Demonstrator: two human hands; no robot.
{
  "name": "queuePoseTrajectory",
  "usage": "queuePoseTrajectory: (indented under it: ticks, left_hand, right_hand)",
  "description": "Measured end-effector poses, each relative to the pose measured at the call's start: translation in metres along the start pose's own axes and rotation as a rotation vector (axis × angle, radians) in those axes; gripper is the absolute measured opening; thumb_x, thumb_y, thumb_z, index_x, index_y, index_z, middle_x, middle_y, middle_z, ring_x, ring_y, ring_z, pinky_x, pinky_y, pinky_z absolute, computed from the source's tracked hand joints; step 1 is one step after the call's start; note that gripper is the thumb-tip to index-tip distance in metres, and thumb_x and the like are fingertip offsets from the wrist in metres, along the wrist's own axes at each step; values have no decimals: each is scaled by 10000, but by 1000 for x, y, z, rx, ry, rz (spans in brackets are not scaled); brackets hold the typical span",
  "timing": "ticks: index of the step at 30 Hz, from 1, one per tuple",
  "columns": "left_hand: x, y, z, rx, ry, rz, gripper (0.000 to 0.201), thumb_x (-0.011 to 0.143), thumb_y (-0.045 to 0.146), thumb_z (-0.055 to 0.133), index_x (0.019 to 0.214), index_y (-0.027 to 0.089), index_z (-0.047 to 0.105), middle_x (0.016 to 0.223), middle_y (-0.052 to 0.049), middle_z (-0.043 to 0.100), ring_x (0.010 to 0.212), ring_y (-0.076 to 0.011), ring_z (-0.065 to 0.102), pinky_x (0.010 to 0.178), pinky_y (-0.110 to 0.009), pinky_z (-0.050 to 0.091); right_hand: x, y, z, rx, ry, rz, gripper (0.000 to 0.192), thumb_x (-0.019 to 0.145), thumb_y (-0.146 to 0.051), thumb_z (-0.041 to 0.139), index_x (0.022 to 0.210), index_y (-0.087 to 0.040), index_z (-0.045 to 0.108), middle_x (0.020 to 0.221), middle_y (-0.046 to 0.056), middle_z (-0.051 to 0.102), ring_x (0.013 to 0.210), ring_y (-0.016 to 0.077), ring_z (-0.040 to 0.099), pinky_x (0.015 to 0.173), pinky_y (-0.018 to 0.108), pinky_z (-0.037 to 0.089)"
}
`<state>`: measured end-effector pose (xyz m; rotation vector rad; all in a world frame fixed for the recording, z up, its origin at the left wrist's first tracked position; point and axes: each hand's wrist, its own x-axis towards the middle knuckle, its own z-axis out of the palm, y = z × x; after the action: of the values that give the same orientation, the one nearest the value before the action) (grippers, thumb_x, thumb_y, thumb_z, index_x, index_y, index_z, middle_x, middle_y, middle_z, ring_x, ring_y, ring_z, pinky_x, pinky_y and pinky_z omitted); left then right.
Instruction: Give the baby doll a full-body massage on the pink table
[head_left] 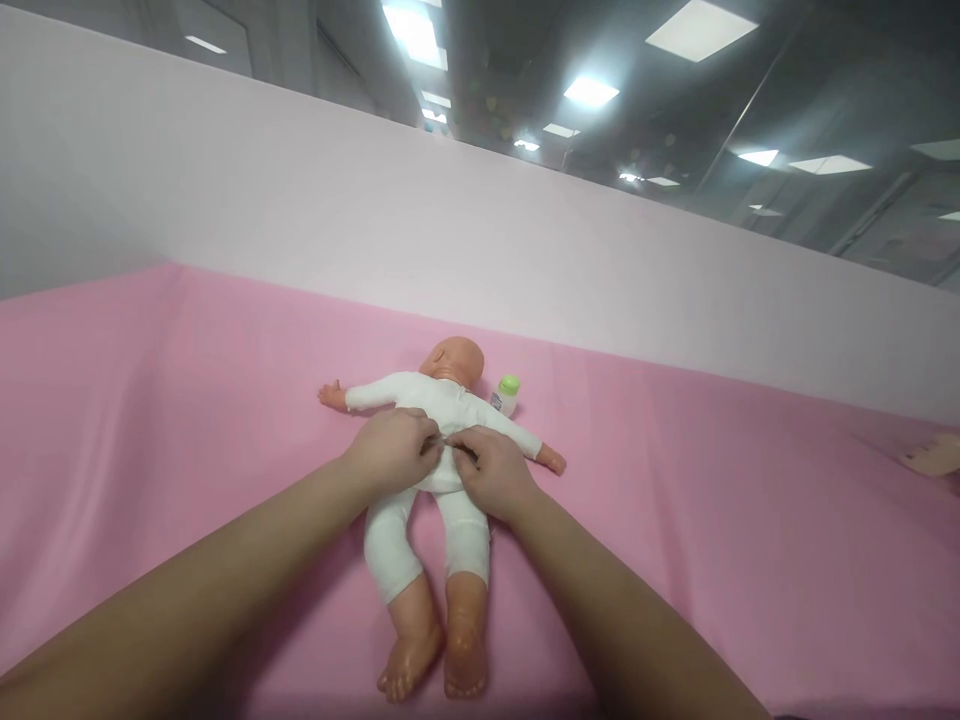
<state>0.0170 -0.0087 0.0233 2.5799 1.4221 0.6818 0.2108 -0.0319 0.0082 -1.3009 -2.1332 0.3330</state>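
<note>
Seen from above: baby doll (431,440) on its back, centre of pink cloth (150,400), head toward pale partition (300,200), feet nearest camera. Left hand (394,450) and right hand (491,470) meeting at doll's waist, fingertips pressed together, each pinching front of white bodysuit (439,410) where the two edges join. Whether a snap or just fabric sits between fingers: can't tell, too small.

Step in hand, by the look: fastening or unfastening garment at mid-body. Next move prob. calls for a firm pinch on both edges, a steady pull or press along the seam, doll kept flat w/o sliding on cloth.

Count: 1 doll, 1 bodysuit, 2 hands, both the wearer's own. 1 small bottle w/ green cap (507,394), upright just beside doll's head, at its shoulder. 1 tan object (934,455) at far right edge, partly cut off, unidentifiable. Doll's 2 arms spread wide, 2 bare feet together.
</note>
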Motion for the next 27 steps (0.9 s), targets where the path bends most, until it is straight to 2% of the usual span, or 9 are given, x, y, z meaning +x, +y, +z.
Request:
queuePoseTrajectory:
  ticks: [4, 7, 11, 13, 16, 20, 24, 27]
  left_hand:
    - [-2, 3, -6, -40, -15, -68, 270, 864, 362, 553, 689, 198, 677, 739, -37, 664, 681, -205, 591, 598, -333, 384]
    - [-4, 6, -9, -59, 72, -53, 271, 882, 332, 529, 702, 192, 675, 756, -43, 663, 732, -205, 607, 642, -333, 424]
    - [-3, 5, -6, -39, 233, 20, 250, 896, 278, 508, 801, 179, 716, 835, -63, 682, 845, -223, 629, 740, -353, 462]
    - [-2, 3, -3, -31, 255, 59, 250, 903, 257, 497, 856, 173, 728, 880, -70, 690, 884, -230, 633, 769, -362, 468]
    - [2, 1, 3, -13, 170, 91, 239, 897, 236, 499, 906, 175, 730, 898, -70, 693, 892, -238, 638, 786, -376, 470]
    - [7, 1, 8, 41, 22, 5, 216, 878, 246, 512, 787, 185, 698, 829, -66, 677, 767, -235, 631, 687, -379, 455]
    - [6, 2, 8, 37, 11, -19, 195, 867, 251, 528, 815, 195, 708, 839, -62, 670, 780, -241, 629, 690, -383, 464]
    - [2, 3, 8, 71, 71, 37, 209, 878, 239, 523, 918, 184, 721, 905, -82, 668, 893, -268, 622, 782, -411, 479]
  right_hand:
    - [-3, -4, -4, 77, 4, -48, 240, 866, -113, 570, 986, -236, 738, 973, 16, 742, 915, 203, 669, 838, 362, 522]
    - [-3, -4, -3, 71, 85, -64, 196, 866, -119, 574, 917, -229, 728, 898, 14, 730, 852, 197, 657, 789, 351, 518]
    - [-1, 0, 1, 9, 231, -46, 164, 875, -166, 602, 973, -218, 723, 950, 35, 736, 921, 223, 654, 874, 390, 513]
    - [0, 3, 4, -28, 248, -44, 213, 870, -168, 607, 1048, -206, 717, 1030, 56, 734, 1004, 245, 642, 939, 418, 499]
    - [2, 5, 8, -66, 155, -40, 273, 872, -160, 590, 1111, -204, 713, 1088, 75, 723, 1052, 258, 628, 973, 439, 490]
    - [5, 7, 9, -67, 26, -33, 250, 884, -167, 570, 1068, -219, 731, 1039, 62, 723, 1002, 242, 640, 956, 427, 500]
    - [5, 8, 9, -65, 29, -54, 245, 878, -187, 589, 1080, -212, 727, 1039, 66, 716, 1000, 245, 635, 953, 435, 502]
    - [3, 10, 11, -59, 106, -74, 291, 861, -198, 616, 1136, -201, 711, 1084, 77, 709, 1047, 256, 618, 987, 444, 491]
